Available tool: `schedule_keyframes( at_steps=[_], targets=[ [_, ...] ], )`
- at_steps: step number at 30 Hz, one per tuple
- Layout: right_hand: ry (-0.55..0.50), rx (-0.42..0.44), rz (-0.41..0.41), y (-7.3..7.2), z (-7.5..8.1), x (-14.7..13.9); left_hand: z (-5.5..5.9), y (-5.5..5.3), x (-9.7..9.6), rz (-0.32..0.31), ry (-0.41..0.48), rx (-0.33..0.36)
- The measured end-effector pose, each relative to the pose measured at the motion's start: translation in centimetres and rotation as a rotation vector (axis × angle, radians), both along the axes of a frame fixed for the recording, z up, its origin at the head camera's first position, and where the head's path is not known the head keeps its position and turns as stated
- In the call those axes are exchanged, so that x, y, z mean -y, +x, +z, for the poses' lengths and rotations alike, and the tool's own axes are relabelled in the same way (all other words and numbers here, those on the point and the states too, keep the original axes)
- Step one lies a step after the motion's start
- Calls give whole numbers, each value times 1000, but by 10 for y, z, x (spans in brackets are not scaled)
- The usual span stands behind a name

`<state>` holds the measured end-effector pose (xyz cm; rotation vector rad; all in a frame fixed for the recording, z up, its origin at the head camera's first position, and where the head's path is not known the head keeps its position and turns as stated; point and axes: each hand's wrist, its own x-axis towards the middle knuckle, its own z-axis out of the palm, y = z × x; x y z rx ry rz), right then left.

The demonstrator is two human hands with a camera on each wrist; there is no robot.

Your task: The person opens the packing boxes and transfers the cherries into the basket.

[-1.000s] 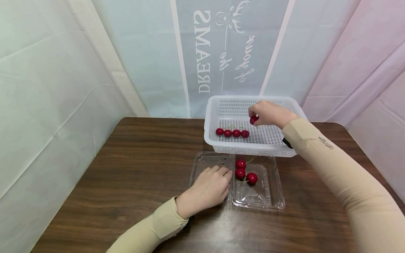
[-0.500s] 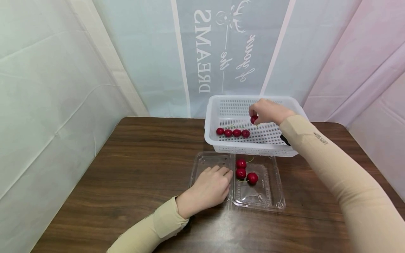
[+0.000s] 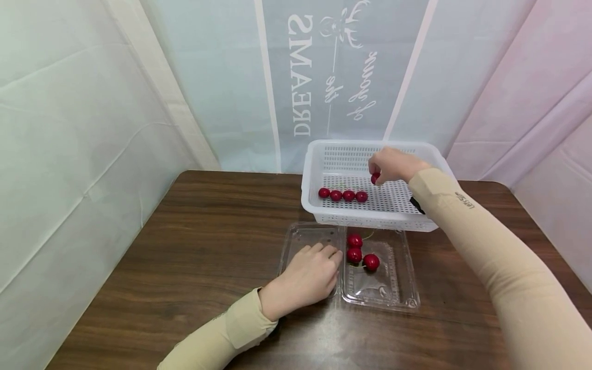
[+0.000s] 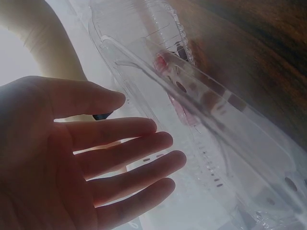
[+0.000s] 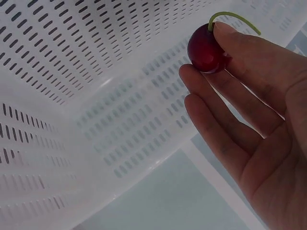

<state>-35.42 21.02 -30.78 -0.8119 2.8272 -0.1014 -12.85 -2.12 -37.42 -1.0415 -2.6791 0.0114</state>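
Observation:
My right hand (image 3: pixel 398 165) pinches a dark red cherry (image 5: pixel 206 50) between thumb and fingers, its green stem curving up past the thumb. It is over the white perforated basket (image 3: pixel 365 211), right of a row of several cherries (image 3: pixel 349 196) on the basket floor. My left hand (image 3: pixel 309 275) lies over the left half of a clear plastic clamshell box (image 3: pixel 296 236); the left wrist view shows its fingers (image 4: pixel 129 177) extended and spread, holding nothing. Three cherries (image 3: pixel 354 255) with stems sit in the box's right half (image 3: pixel 398 298), close to those fingertips.
The basket stands at the back of a dark wooden table (image 3: pixel 208 231), directly behind the clamshell box. A pale curtain (image 3: pixel 240 103) with mirrored lettering hangs behind it, and white cloth (image 3: pixel 69 154) closes off the left side.
The head view has shifted slightly, so everything appears a little farther right. The right hand keeps its cherry over the basket, and the left hand stays on the box.

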Motion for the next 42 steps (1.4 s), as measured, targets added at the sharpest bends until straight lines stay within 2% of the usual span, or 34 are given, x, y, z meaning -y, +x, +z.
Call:
schedule_keyframes(
  at_steps=[14,24,31,42],
  targets=[
    [-2,79,-40,-3,-13,-7,-1,1,0,1,-4,9],
    [13,79,-30,-8,-24,-12,-1,1,0,-2,-9,3],
    [9,98,-45,-9,-27,-13,-2,0,-1,2,-13,0],
    [15,103,-25,-13,-33,-12,-3,0,0,1,-9,-23]
  ],
)
